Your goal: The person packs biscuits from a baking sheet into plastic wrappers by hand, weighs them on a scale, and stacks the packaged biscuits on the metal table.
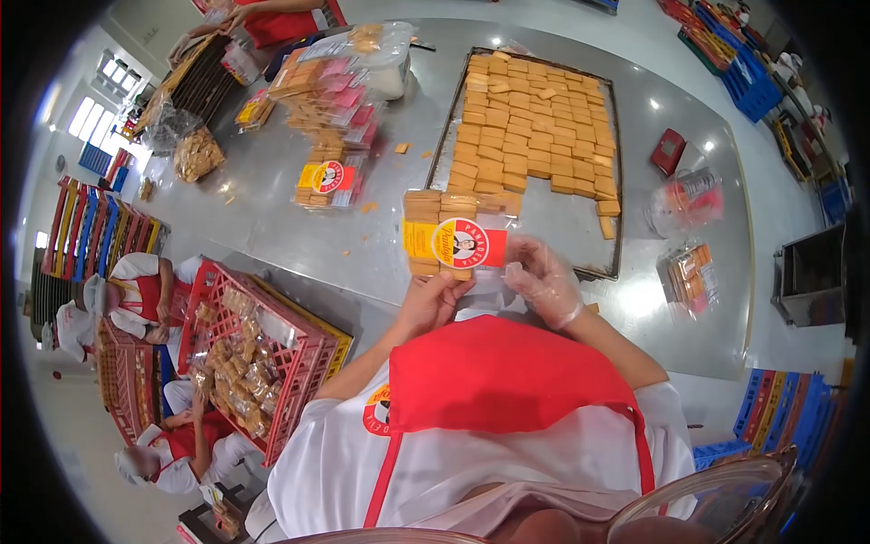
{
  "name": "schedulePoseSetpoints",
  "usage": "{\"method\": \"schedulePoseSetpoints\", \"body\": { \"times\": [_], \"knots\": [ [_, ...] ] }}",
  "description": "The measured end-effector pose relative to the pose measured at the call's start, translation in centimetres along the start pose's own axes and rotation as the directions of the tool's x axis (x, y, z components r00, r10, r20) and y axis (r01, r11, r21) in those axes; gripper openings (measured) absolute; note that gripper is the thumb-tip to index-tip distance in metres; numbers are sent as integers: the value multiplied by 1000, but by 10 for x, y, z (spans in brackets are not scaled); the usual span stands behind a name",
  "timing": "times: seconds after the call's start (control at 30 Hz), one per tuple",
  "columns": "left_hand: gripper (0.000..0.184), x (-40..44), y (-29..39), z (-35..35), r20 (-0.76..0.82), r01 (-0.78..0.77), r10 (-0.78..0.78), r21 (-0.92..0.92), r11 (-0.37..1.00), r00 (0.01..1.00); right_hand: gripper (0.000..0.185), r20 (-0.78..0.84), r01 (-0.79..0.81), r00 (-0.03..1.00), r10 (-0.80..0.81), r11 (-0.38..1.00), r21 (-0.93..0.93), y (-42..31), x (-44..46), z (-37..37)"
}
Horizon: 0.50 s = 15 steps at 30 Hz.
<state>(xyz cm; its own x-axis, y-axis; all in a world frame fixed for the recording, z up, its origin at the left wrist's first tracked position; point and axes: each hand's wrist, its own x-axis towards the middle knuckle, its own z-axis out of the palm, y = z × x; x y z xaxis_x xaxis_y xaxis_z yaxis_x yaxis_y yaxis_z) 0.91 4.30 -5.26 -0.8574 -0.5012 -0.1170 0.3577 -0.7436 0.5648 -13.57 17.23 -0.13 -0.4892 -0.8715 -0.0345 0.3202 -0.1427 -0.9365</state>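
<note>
A clear plastic packet of biscuits (426,208) with a yellow and red label is held up in front of me, above the near edge of the baking tray. My left hand (433,303), bare, grips its lower edge with thumb and fingers. In a clear plastic glove, my right hand (546,286) is closed at the packet's right end, its fingers curled against the clear film. Beyond the packet, rows of rectangular biscuits (535,122) cover much of the dark-rimmed tray (618,245); bare metal shows at its near part.
Filled packets (331,136) are piled left on the steel table (390,218), near a clear tub (394,68). At right lie a red box (668,151) and another packet (691,279). A red crate (299,358) of bagged goods stands lower left, with co-workers (190,444) beyond.
</note>
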Motion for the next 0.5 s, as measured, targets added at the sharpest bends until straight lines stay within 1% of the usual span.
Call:
{"method": "schedulePoseSetpoints", "body": {
  "times": [0.03, 0.07, 0.13, 0.17, 0.2, 0.23, 0.27, 0.33, 0.37, 0.4, 0.43, 0.47, 0.5],
  "knots": [
    [42, 0, 0, 6, 4, -11, 11, 41, 999, 1000, 16, 1, 1, 1000, -1, 1000, 26, -5, 3, 2],
    [45, 0, 0, 9, 8, -24, 23, 82, 996, 1000, 15, -1, 58, 998, -58, 997, -41, -7, 6, 2],
    [49, -1, 1, 7, 82, -11, -10, 248, 969, 997, 15, 8, 171, 985, -172, 970, -171, -12, 11, 2],
    [51, -1, 1, 4, 116, -9, -31, 329, 944, 993, 13, 40, 368, 926, -376, 871, -326, -16, 14, 2],
    [54, -1, -1, 2, 162, -58, 11, 288, 956, 987, 12, 105, 534, 825, -555, 708, -462, -22, 17, 2],
    [57, -2, -4, 0, 207, -105, 54, 245, 964, 977, 10, 196, 657, 692, -695, 494, -569, -27, 19, 2],
    [60, -1, -5, -2, 249, -150, 98, 197, 969, 963, 8, 194, 681, 689, -699, 531, -505, -29, 20, 2],
    [66, -3, 18, 20, 317, -179, 168, 5, 984, 933, 6, 187, 716, 682, -707, 592, -370, -33, 22, 1],
    [70, -2, 29, 27, 345, -185, 205, -91, 979, 916, 6, 162, 644, 756, -634, 674, -362, -33, 22, 1],
    [73, 0, 34, 26, 335, -237, 198, 79, 968, 921, 6, 137, 561, 823, -551, 750, -350, -32, 21, 2],
    [75, 2, 38, 24, 323, -280, 194, 247, 928, 926, 6, 93, 481, 876, -474, 836, -265, -29, 19, 4],
    [78, 2, 39, 23, 308, -312, 193, 408, 858, 932, 7, 47, 394, 919, -392, 903, -171, -25, 18, 7],
    [78, 0, 38, 25, 261, -298, 204, 401, 866, 944, 8, -2, 312, 950, -312, 950, 3, -19, 18, 11]
  ]
}}
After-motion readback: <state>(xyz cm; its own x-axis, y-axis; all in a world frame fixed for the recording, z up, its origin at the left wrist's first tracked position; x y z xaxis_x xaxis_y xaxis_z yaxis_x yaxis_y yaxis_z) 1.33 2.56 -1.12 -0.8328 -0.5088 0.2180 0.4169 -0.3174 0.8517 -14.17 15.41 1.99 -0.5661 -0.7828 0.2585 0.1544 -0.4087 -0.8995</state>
